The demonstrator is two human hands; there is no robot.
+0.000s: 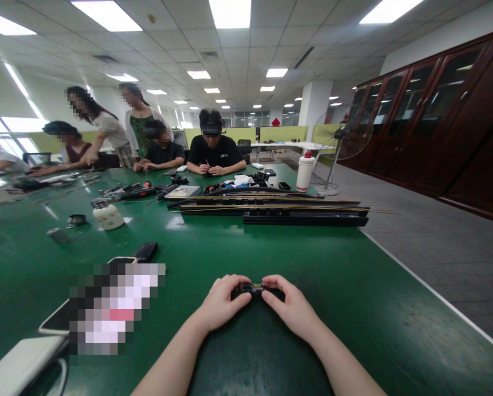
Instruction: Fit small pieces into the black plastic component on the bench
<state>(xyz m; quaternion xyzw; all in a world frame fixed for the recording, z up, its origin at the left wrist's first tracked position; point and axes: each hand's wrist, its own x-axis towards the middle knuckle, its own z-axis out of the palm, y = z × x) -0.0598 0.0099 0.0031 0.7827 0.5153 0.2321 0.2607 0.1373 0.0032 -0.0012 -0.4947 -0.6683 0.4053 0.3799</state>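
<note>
Between my two hands is a small black part (255,288) with a yellowish strip showing on its top. My left hand (225,300) pinches its left end between thumb and fingers. At its right end, my right hand (289,302) grips in the same way. My fingertips cover both ends, and the part is too small for me to name its kind. Both hands are low over the green table (246,247), close in front of me.
Long black rails (306,220) with thin rods lie across the table ahead. A white bottle with a red cap (306,171) stands behind them. To the left are a jar (107,215), a metal cylinder (59,236), a black object (146,251) and a tablet (56,319). Several people sit or stand beyond.
</note>
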